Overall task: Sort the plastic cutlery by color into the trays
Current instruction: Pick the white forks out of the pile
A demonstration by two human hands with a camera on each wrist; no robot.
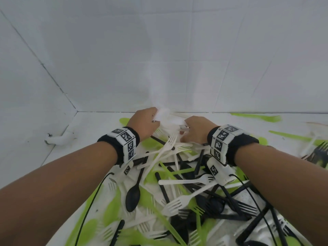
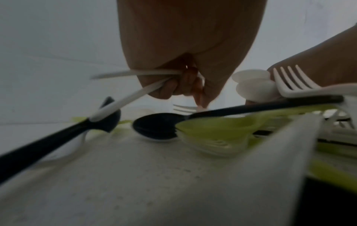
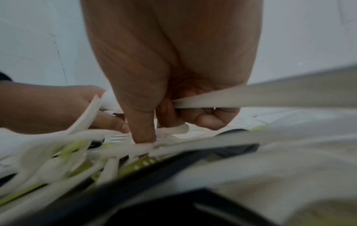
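Observation:
A heap of white, black and green plastic cutlery (image 1: 177, 189) covers the white surface in front of me. At the far side of the heap, my left hand (image 1: 145, 124) grips a bunch of white cutlery (image 1: 162, 114); its fingers curl round white handles (image 2: 139, 73). My right hand (image 1: 193, 129) is close beside it and grips white pieces too, with a white handle (image 3: 251, 99) running out to the right from its curled fingers. Its thumb (image 3: 144, 131) points down onto white pieces in the heap. No tray is in view.
White walls (image 1: 159, 59) close the space behind and to the left. A black spoon (image 2: 154, 126) and a green spoon (image 2: 218, 128) lie under my left hand. Green forks (image 1: 257, 117) lie apart at the far right. Black cables (image 1: 92, 197) run from the wrist cameras.

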